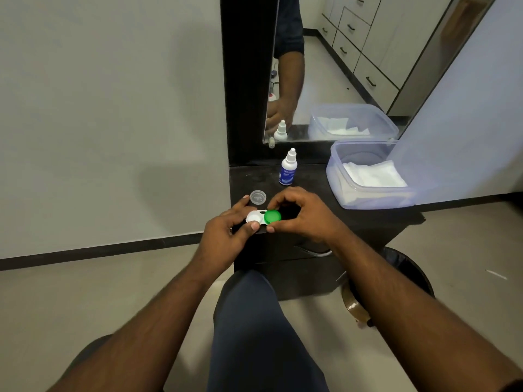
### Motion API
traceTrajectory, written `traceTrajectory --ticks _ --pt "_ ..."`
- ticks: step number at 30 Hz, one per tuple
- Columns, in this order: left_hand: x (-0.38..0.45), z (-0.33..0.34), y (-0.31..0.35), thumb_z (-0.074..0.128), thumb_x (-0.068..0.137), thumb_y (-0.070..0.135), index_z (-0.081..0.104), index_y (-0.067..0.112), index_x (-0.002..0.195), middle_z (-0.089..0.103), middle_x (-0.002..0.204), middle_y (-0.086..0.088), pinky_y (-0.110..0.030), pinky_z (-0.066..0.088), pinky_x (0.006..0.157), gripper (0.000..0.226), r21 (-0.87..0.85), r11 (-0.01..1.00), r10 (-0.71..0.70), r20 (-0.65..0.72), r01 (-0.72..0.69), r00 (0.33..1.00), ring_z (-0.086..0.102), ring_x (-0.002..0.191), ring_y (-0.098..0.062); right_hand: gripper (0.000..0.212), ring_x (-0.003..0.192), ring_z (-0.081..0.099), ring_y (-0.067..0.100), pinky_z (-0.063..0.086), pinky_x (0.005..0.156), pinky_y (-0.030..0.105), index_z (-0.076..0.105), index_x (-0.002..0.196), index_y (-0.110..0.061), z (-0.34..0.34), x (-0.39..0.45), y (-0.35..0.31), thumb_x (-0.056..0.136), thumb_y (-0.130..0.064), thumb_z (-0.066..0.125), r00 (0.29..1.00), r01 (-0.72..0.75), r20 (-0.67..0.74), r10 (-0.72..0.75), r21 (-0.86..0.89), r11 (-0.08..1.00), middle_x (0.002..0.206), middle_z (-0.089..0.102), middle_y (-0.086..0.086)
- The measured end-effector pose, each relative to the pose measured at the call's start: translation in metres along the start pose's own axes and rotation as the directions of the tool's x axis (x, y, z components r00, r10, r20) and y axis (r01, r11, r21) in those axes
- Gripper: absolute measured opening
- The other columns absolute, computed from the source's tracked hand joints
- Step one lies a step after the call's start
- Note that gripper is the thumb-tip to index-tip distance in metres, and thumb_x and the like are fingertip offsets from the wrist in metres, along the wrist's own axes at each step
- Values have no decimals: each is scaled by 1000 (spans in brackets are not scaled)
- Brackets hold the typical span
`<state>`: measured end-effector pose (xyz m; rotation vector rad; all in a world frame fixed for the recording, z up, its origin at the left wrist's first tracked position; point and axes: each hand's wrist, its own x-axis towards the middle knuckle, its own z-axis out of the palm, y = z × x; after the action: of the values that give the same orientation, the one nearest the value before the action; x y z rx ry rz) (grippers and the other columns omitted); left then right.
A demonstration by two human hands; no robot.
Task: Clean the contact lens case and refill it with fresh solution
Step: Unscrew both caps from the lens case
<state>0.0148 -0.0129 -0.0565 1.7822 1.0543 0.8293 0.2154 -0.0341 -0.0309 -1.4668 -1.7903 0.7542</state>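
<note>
A white contact lens case point(254, 217) is held over the near edge of a black counter point(311, 190). Its left well is uncovered; its right well carries a green cap point(272, 216). My left hand point(226, 230) grips the case's left end between thumb and fingers. My right hand point(300, 215) pinches the green cap with thumb and fingertips. A clear round cap point(258, 197) lies on the counter just behind the case. A small white solution bottle with a blue label point(288, 168) stands upright farther back, its nozzle closed.
A clear plastic box point(336, 168) with white tissues inside sits at the counter's right. A mirror point(334, 66) stands behind, reflecting bottle and box. A dark round bin point(396, 281) stands on the floor to the right. My knee is below the counter.
</note>
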Motion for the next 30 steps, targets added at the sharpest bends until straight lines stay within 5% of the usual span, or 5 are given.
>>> traceTrajectory --ticks 5,9,16,22,30 --pt "1 -1 -1 65 88 12 64 19 123 49 143 2 -36 36 112 37 -20 1000 1 4 -1 1000 42 132 -6 31 99 64 11 51 90 26 72 96 -20 -6 -1 2 69 -9 82 998 -50 45 43 159 986 99 71 -4" --pt "2 -1 -4 66 87 13 64 20 125 50 143 5 -38 37 111 38 -38 999 -1 15 2 1000 42 133 -3 14 90 69 12 53 83 25 74 91 -20 -4 3 2 80 -11 73 978 -102 -148 149 288 952 90 74 -2" --pt "1 -1 1 66 88 15 63 20 126 47 144 7 -35 39 109 38 -26 999 -22 7 23 1000 43 131 -5 9 81 65 7 51 73 21 74 88 -15 7 14 1 85 -21 68 864 -270 -397 308 149 951 84 71 -4" --pt "1 0 -2 67 87 17 63 23 124 47 144 9 -30 39 108 38 -6 1000 9 -4 -9 1000 42 127 1 19 74 64 6 50 70 19 75 91 -9 21 19 1 84 -26 70 783 -295 -578 229 -21 955 82 73 1" --pt "1 0 0 67 87 20 62 28 124 47 145 8 -35 41 108 38 32 999 12 -6 -11 1000 44 129 -5 25 95 56 10 39 77 19 74 100 -10 23 19 0 85 -28 68 807 -345 -565 173 -212 914 97 72 3"
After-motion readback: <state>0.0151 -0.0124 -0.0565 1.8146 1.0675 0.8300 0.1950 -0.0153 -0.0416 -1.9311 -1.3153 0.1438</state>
